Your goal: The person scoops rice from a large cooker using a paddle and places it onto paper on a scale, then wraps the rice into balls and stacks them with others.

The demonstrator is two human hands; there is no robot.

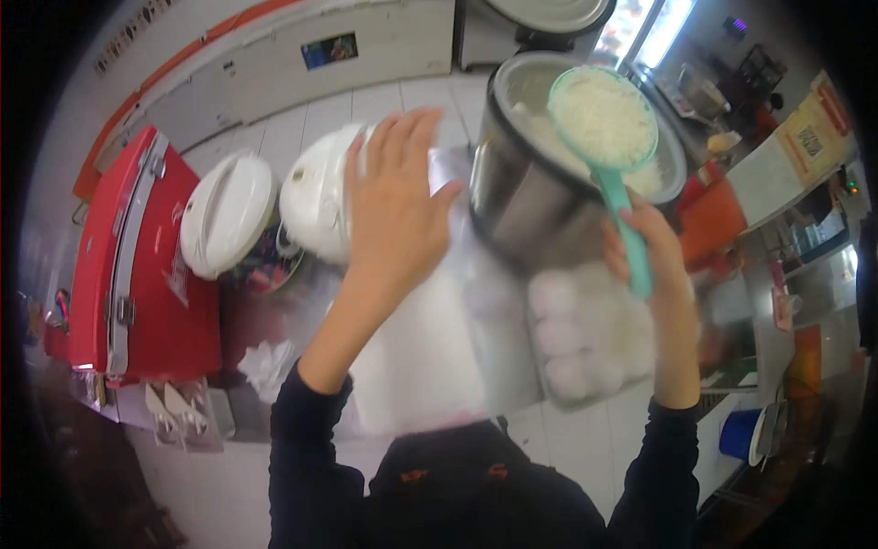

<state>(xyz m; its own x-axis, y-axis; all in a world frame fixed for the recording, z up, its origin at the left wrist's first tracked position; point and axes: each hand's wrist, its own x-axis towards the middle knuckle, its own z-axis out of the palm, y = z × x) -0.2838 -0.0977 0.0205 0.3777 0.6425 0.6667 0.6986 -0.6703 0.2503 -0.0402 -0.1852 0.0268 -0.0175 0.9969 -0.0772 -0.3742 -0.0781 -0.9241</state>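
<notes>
My right hand (pixel 648 237) grips the handle of a mint-green scoop (pixel 624 226). White cooked rice (pixel 603 117) fills its round bowl, held over the near rim of a large metal rice cooker pot (pixel 528 206). More rice shows inside the pot. My left hand (pixel 398 192) is raised with its fingers apart, holding nothing, in front of a white lidded container (pixel 315 199). Below it lies a stack of white sheets (pixel 418 350), blurred. Near my right forearm a tray holds several round, white wrapped portions (pixel 559 336), also blurred.
A red cooler box (pixel 171 274) with metal latches stands at the left. A second white-lidded container (pixel 230 213) sits beside it, with a crumpled white piece (pixel 267 367) nearer me. A long white chest freezer (pixel 384 48) lines the back. A blue tub (pixel 741 434) is at the lower right.
</notes>
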